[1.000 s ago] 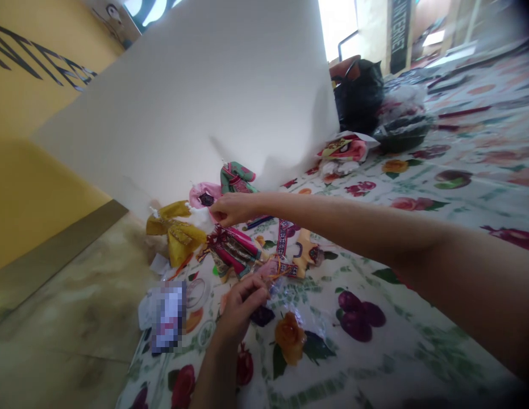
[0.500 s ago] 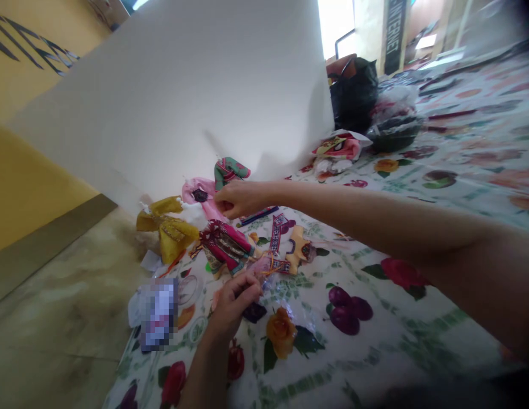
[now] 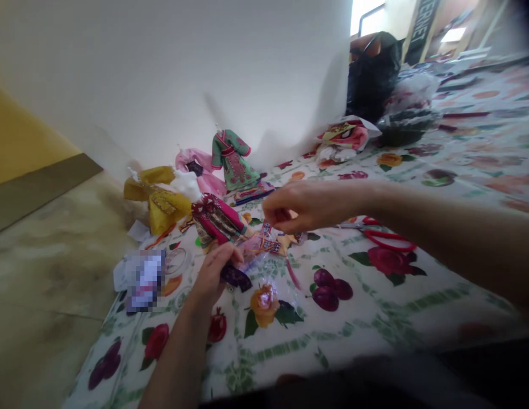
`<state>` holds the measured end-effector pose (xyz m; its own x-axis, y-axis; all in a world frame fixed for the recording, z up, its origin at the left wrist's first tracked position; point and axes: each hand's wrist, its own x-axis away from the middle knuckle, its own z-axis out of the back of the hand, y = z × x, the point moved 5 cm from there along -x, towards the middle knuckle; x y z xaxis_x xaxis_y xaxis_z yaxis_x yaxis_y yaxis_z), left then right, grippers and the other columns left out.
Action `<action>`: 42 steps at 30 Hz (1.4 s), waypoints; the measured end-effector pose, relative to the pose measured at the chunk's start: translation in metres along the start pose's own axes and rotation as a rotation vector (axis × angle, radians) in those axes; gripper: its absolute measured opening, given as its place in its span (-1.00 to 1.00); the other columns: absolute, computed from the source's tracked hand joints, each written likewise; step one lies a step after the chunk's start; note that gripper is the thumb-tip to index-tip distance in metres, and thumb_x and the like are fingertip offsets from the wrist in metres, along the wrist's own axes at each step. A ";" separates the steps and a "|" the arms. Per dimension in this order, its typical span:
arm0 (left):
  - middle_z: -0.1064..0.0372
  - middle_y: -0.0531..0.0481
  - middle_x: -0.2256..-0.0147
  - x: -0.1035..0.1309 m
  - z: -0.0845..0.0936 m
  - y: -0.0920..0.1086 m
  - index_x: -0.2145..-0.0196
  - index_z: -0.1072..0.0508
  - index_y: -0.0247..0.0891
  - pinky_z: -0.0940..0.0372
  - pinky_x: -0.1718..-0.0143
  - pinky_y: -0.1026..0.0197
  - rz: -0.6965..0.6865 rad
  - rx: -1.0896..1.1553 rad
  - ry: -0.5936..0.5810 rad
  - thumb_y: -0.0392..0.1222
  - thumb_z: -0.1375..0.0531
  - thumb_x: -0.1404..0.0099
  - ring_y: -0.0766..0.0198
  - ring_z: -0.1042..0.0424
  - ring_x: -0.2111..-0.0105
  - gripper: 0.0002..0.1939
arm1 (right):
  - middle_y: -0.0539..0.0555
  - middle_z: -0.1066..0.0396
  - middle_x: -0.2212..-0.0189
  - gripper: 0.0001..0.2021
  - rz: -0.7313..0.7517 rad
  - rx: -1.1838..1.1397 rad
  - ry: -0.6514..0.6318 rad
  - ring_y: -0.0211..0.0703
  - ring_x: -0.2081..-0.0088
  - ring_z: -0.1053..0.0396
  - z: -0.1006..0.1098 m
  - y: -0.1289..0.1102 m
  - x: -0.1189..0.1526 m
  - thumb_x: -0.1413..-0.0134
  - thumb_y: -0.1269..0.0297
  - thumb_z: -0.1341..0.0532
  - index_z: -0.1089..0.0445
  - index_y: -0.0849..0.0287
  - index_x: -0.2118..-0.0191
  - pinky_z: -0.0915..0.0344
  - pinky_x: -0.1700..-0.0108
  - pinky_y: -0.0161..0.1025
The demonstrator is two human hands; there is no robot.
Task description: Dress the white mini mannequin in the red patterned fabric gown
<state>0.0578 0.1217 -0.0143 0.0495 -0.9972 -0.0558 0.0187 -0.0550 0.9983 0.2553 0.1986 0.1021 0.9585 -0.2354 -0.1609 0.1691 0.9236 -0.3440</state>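
My left hand point(image 3: 219, 267) is closed at the near end of a clear plastic packet point(image 3: 253, 255), with a dark purple cloth piece point(image 3: 236, 278) right beside its fingers; what exactly it pinches is too small to tell. Above the table, my right hand point(image 3: 290, 207) has its fingers curled together, and anything between them cannot be made out. A magenta doll dress point(image 3: 219, 218) lies just beyond my left hand. Under my right hand is a patterned strip point(image 3: 273, 245) with a small yellow cloth piece point(image 3: 286, 244).
Small yellow point(image 3: 162, 204), pink point(image 3: 204, 170) and green point(image 3: 234, 162) garments stand by the white wall. Red-handled scissors point(image 3: 390, 241) lie under my right forearm. A black bag point(image 3: 370, 79) and plastic-wrapped items point(image 3: 411, 119) are at the back right.
My right hand has moved right, away from the garments, uncovering the green dress. The red scissor handles and a pink tassel now show. The view has shifted slightly.
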 end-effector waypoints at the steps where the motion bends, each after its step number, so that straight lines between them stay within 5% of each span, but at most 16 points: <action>1: -0.24 0.05 0.56 0.000 0.001 0.000 0.52 -0.45 -0.31 -0.09 0.50 0.33 0.005 0.011 0.022 0.07 -0.20 -0.29 0.37 -0.18 0.52 -0.60 | -0.01 -0.37 0.45 -0.95 -0.035 -0.007 -0.041 -0.29 0.44 -0.22 -0.010 0.007 0.003 -0.08 0.46 -0.18 -0.36 0.21 0.37 -0.07 0.35 -0.30; 5: -0.24 0.06 0.58 -0.001 0.005 0.001 0.53 -0.46 -0.32 -0.11 0.52 0.35 0.019 0.050 0.097 0.12 -0.23 -0.24 0.39 -0.20 0.54 -0.58 | 0.05 -0.40 0.42 -0.93 -0.208 0.041 -0.166 -0.24 0.42 -0.24 -0.046 0.040 0.010 -0.08 0.45 -0.16 -0.36 0.19 0.39 -0.06 0.37 -0.27; 8: -0.25 0.06 0.60 -0.002 0.006 0.002 0.55 -0.47 -0.32 -0.11 0.54 0.36 0.025 0.074 0.138 0.15 -0.25 -0.20 0.40 -0.20 0.56 -0.56 | 0.08 -0.41 0.41 -0.87 -0.265 0.111 -0.175 -0.20 0.41 -0.26 -0.053 0.050 0.011 -0.13 0.45 -0.11 -0.39 0.18 0.35 -0.07 0.37 -0.25; 16: -0.28 0.06 0.59 -0.003 0.007 0.004 0.55 -0.48 -0.32 -0.12 0.53 0.40 0.003 0.102 0.174 0.09 -0.26 -0.21 0.43 -0.23 0.55 -0.60 | 0.11 -0.46 0.28 -0.76 -0.181 0.070 -0.137 -0.18 0.33 -0.34 -0.048 0.031 0.001 -0.17 0.45 -0.09 -0.44 0.18 0.12 -0.13 0.32 -0.25; 24: -0.24 0.10 0.60 -0.001 0.009 0.008 0.53 -0.44 -0.31 -0.07 0.56 0.39 -0.035 0.138 0.213 0.02 -0.28 -0.18 0.43 -0.20 0.57 -0.67 | 0.11 -0.47 0.27 -0.78 -0.029 0.005 -0.044 -0.21 0.33 -0.34 -0.047 0.011 -0.023 -0.15 0.48 -0.11 -0.45 0.24 0.15 -0.17 0.25 -0.28; 42: -0.18 0.12 0.65 0.002 0.042 0.039 0.54 -0.42 -0.27 -0.08 0.64 0.37 -0.228 0.341 0.325 0.09 -0.29 -0.18 0.45 -0.16 0.66 -0.63 | 0.16 -0.46 0.23 -0.77 -0.104 0.054 -0.153 -0.14 0.27 -0.39 -0.095 0.062 -0.051 -0.17 0.42 -0.10 -0.41 0.23 0.09 -0.22 0.20 -0.23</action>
<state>0.0172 0.1155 0.0254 0.3901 -0.8939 -0.2208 -0.2580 -0.3363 0.9057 0.1947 0.2392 0.0013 0.9584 -0.2850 0.0168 0.2767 0.9126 -0.3010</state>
